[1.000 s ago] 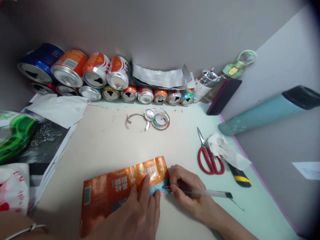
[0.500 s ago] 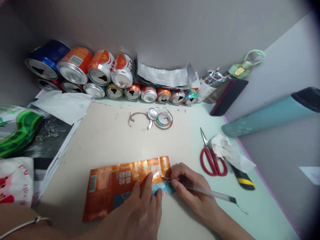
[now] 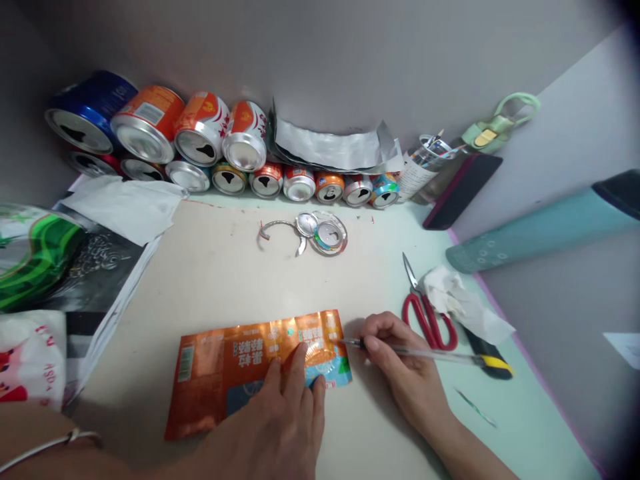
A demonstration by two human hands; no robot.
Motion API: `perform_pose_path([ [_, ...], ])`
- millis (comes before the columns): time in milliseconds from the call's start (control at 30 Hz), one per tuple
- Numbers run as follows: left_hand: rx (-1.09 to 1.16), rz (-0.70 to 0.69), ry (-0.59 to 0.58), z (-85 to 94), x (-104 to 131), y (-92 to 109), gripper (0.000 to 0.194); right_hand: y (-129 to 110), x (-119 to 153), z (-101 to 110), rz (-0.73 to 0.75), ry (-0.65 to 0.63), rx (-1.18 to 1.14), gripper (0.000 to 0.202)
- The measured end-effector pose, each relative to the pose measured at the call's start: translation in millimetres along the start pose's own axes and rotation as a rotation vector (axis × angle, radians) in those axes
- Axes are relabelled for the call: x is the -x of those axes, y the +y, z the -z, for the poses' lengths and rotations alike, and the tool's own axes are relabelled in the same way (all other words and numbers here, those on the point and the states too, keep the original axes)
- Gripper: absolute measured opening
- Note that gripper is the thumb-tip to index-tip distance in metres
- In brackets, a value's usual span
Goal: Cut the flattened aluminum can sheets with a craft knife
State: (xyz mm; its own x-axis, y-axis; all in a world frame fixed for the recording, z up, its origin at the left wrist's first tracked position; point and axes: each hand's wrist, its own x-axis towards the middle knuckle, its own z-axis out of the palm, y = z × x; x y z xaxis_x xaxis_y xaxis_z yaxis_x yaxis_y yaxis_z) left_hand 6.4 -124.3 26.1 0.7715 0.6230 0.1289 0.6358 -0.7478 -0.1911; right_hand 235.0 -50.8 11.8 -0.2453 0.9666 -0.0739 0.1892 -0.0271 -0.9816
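Note:
A flattened orange sheet cut from a drink can [image 3: 205, 363], printed with white lettering, a barcode and a blue patch, lies on the desk. My left hand [image 3: 280, 413] rests on its lower middle with outstretched fingers pressing it down, covering part of the print. In my right hand [image 3: 400, 360] is a clear-barrelled pen [image 3: 430, 353], pinched between thumb and fingers. The pen's tip points left at the sheet's right edge; whether it touches I cannot tell. Behind the sheet are cut can ends [image 3: 327, 235] with a curled metal strip.
Red-handled scissors [image 3: 425, 320], crumpled tissue [image 3: 450, 293] and a black-and-yellow handle [image 3: 495, 365] lie right. Stacked cans [image 3: 245, 137] and curved metal sheets [image 3: 330, 147] line the back wall. A blue bottle [image 3: 540, 223] stands right; a thin sliver [image 3: 475, 405] lies near my right wrist.
My right hand has lifted the pen and shifted right and slightly up, from the sheet's printed area to its right edge. The left hand stays put on the sheet.

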Motion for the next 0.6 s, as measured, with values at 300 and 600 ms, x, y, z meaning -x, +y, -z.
perform_pose_path([
  [300,-0.004,0.023,0.015,-1.5,-0.9,2.6,0.039,-3.5,2.1,-7.8,0.132,-0.152,0.121,0.020],
  [600,0.011,0.005,-0.009,0.6,-0.9,1.5,0.041,2.0,4.9,-4.2,0.131,-0.207,0.229,0.018],
])
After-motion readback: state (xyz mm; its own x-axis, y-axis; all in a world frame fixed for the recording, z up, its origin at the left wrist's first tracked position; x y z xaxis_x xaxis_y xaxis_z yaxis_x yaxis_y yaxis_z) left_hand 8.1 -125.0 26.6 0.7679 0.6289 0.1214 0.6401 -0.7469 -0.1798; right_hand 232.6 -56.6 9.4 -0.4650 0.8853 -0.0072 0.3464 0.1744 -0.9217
